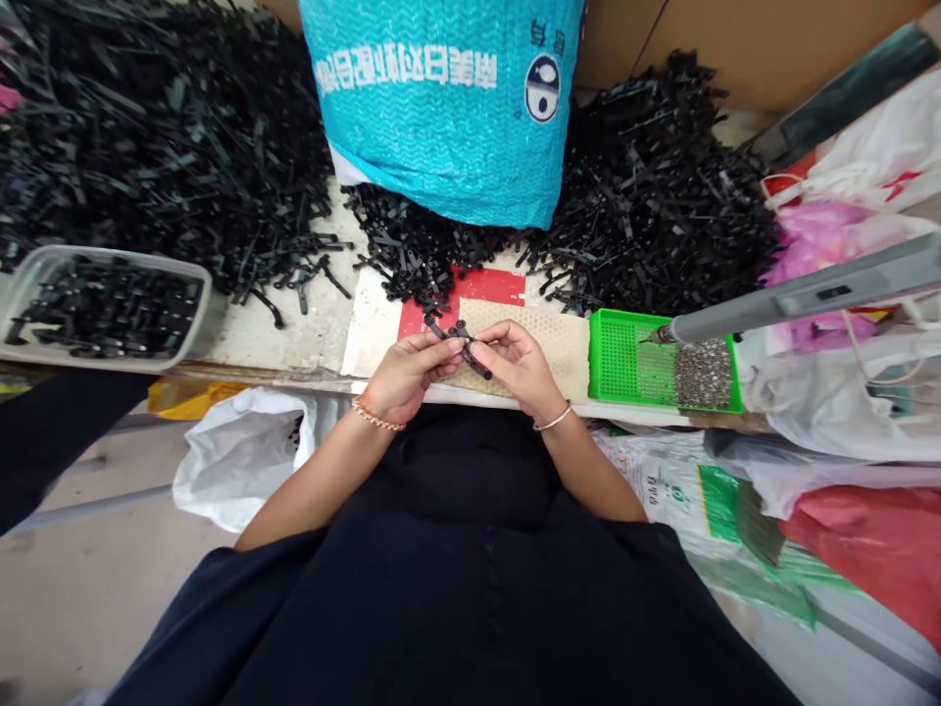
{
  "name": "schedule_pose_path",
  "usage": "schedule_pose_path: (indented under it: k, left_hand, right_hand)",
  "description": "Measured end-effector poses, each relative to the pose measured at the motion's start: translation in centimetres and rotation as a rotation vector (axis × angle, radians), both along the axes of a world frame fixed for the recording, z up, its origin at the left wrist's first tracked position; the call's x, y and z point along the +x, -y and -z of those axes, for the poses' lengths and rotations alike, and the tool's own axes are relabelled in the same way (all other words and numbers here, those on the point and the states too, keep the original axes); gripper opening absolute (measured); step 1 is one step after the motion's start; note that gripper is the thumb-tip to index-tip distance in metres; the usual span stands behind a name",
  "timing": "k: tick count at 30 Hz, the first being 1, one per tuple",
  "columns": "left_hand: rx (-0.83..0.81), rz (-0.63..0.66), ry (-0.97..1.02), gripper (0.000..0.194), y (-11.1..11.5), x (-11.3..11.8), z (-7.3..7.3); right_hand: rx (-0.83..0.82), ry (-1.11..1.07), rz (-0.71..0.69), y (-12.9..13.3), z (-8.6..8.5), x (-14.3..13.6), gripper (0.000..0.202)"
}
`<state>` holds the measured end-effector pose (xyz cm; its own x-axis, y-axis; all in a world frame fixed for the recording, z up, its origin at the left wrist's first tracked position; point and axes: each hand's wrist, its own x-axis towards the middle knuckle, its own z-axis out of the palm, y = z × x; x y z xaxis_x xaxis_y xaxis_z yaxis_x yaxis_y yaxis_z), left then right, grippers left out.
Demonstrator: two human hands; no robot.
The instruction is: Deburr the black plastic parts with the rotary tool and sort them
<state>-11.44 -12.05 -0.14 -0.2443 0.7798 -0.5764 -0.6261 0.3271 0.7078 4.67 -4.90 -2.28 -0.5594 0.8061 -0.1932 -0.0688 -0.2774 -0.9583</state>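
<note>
Both hands meet over a beige textured mat at the table's front edge. Between the fingertips is a small jointed black plastic part, made of narrow arms with round ends. My left hand pinches it from the left with thumb and fingers. From the right, my right hand grips it, thumb pressed against it. Whether it is one piece or two pieces together, I cannot tell. Just beyond the fingers, a loose pile of similar black parts spreads out under a blue printed sack.
Large heaps of black parts cover the table's back. On the left stands a clear plastic box of parts. On the right, a green basket holds small metal pieces, with a grey electric screwdriver above. A white bag hangs below.
</note>
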Motion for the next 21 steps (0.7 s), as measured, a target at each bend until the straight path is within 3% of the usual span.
schedule_pose_path:
  k: [7, 12, 16, 21]
  left_hand:
    - [0.172, -0.007, -0.055, 0.055, 0.0, 1.2, -0.4]
    - [0.269, -0.005, -0.055, 0.063, -0.1, 0.7, -0.2]
    - [0.355, -0.039, -0.113, 0.061, 0.8, 0.9, -0.9]
    - [0.441, -0.125, -0.067, 0.057, 1.4, 2.2, -1.7]
  right_hand:
    - [0.115, 0.055, 0.110, 0.1, 0.1, 1.7, 0.039]
    - [0.063, -0.015, 0.169, -0.3, 1.1, 1.4, 0.041]
    - [0.078, -0.063, 0.166, 0.6, 0.3, 1.0, 0.046]
    - [0.159, -0.089, 0.289, 2.0, -0.8, 0.4, 0.047]
